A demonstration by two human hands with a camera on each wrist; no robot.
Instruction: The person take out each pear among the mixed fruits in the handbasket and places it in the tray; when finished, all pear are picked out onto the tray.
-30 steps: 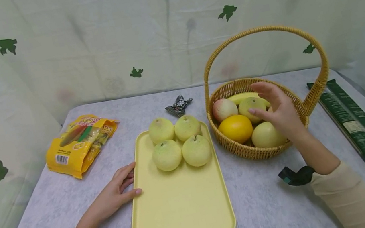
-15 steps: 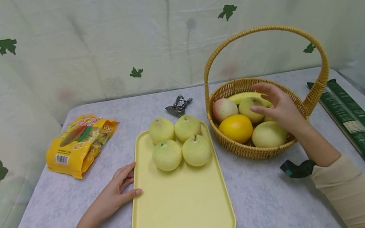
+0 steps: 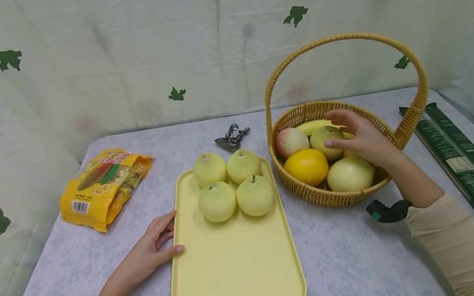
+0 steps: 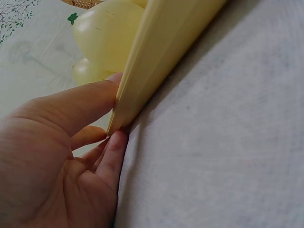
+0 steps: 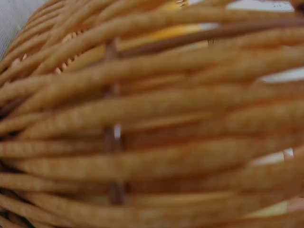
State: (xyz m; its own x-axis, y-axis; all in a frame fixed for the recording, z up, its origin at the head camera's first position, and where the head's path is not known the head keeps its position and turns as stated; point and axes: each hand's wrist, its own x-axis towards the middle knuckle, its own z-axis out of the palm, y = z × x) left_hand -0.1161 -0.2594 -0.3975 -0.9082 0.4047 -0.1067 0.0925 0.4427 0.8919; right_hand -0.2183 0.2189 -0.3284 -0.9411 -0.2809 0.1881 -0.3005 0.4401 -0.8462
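My left hand (image 3: 150,250) holds the left edge of a pale yellow tray (image 3: 235,275), its thumb over the rim; in the left wrist view, the fingers (image 4: 111,156) meet the rim's outer side. Several round pale-green pears (image 3: 256,196) sit together in the tray's far half. Over the right side of a wicker basket (image 3: 322,200), my right hand (image 3: 366,138) hovers with spread, bent fingers and nothing visibly gripped. Beneath and beside it lie a greenish pear (image 3: 323,137), a pale round fruit (image 3: 350,174), a yellow lemon-like fruit (image 3: 307,167), a peach (image 3: 291,142) and a banana (image 3: 309,127).
The basket's tall handle (image 3: 337,39) arches above the fruit. A yellow candy bag (image 3: 101,188) lies at the left, a black wrapped sweet (image 3: 233,137) at the back, a long green packet (image 3: 468,165) at the right. Basket weave (image 5: 152,142) fills the right wrist view.
My right hand has shifted slightly right and lower over the basket, uncovering more of the pale round fruit at the front. The left hand and tray have stayed put.
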